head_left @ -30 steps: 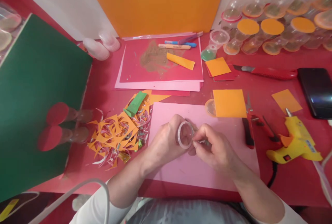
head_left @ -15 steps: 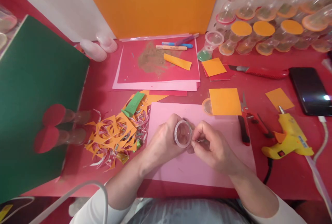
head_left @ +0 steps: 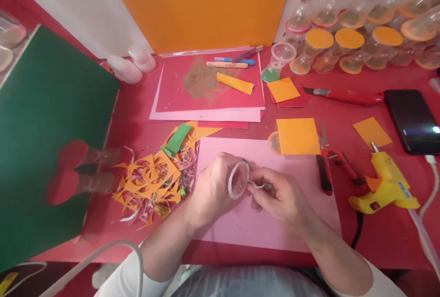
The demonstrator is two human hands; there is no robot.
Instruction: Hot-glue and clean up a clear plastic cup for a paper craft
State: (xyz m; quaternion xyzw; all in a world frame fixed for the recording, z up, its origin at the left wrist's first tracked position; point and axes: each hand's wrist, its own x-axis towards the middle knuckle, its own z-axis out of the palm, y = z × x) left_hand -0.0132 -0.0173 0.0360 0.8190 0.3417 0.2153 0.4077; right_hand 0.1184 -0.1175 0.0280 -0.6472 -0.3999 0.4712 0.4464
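Clear plastic forms the small cup (head_left: pixel 238 180) held above the pink sheet (head_left: pixel 240 233), its round mouth tilted and facing up. The left hand (head_left: pixel 213 184) is wrapped around its wall, while the right hand (head_left: pixel 280 196) pinches a thin pale strand (head_left: pixel 258 185) at the right side of the rim. The cup looks light and thin-walled — probably slippery, and liable to dent under a hard squeeze — so the wall just below the rim, likely the stiffest part, seems the best hold. The strand looks limp and easily torn. Fingers hide the cup's lower body and base, and whether the strand joins the rim or merely touches it cannot be told.
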